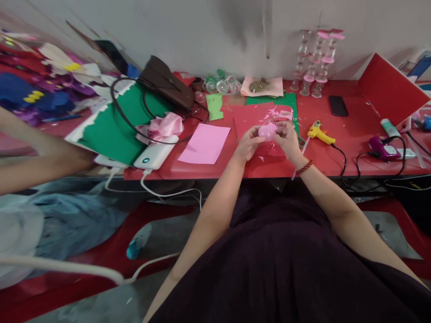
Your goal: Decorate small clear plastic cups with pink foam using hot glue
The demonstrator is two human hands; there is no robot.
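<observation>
My left hand [248,142] is closed around the side of a rounded, see-through plastic piece [266,132] that looks pink. My right hand [288,140], with a red bead bracelet [305,167] on its wrist, pinches at the piece's right side, where a bit of pink paper [274,127] shows. Both hands are just above a red sheet [247,121] strewn with pink paper scraps [283,112]. To the right of my right hand, a yellow glue gun [321,133] lies with a glue stick in its back end.
A pink sheet [205,143] lies left of my hands; beyond it are a white power bank [156,152] and a brown bag [166,80]. Stacked clear plastic columns [316,63] stand at the wall near a phone [338,106]. Another person's arm [43,150] reaches in from the left.
</observation>
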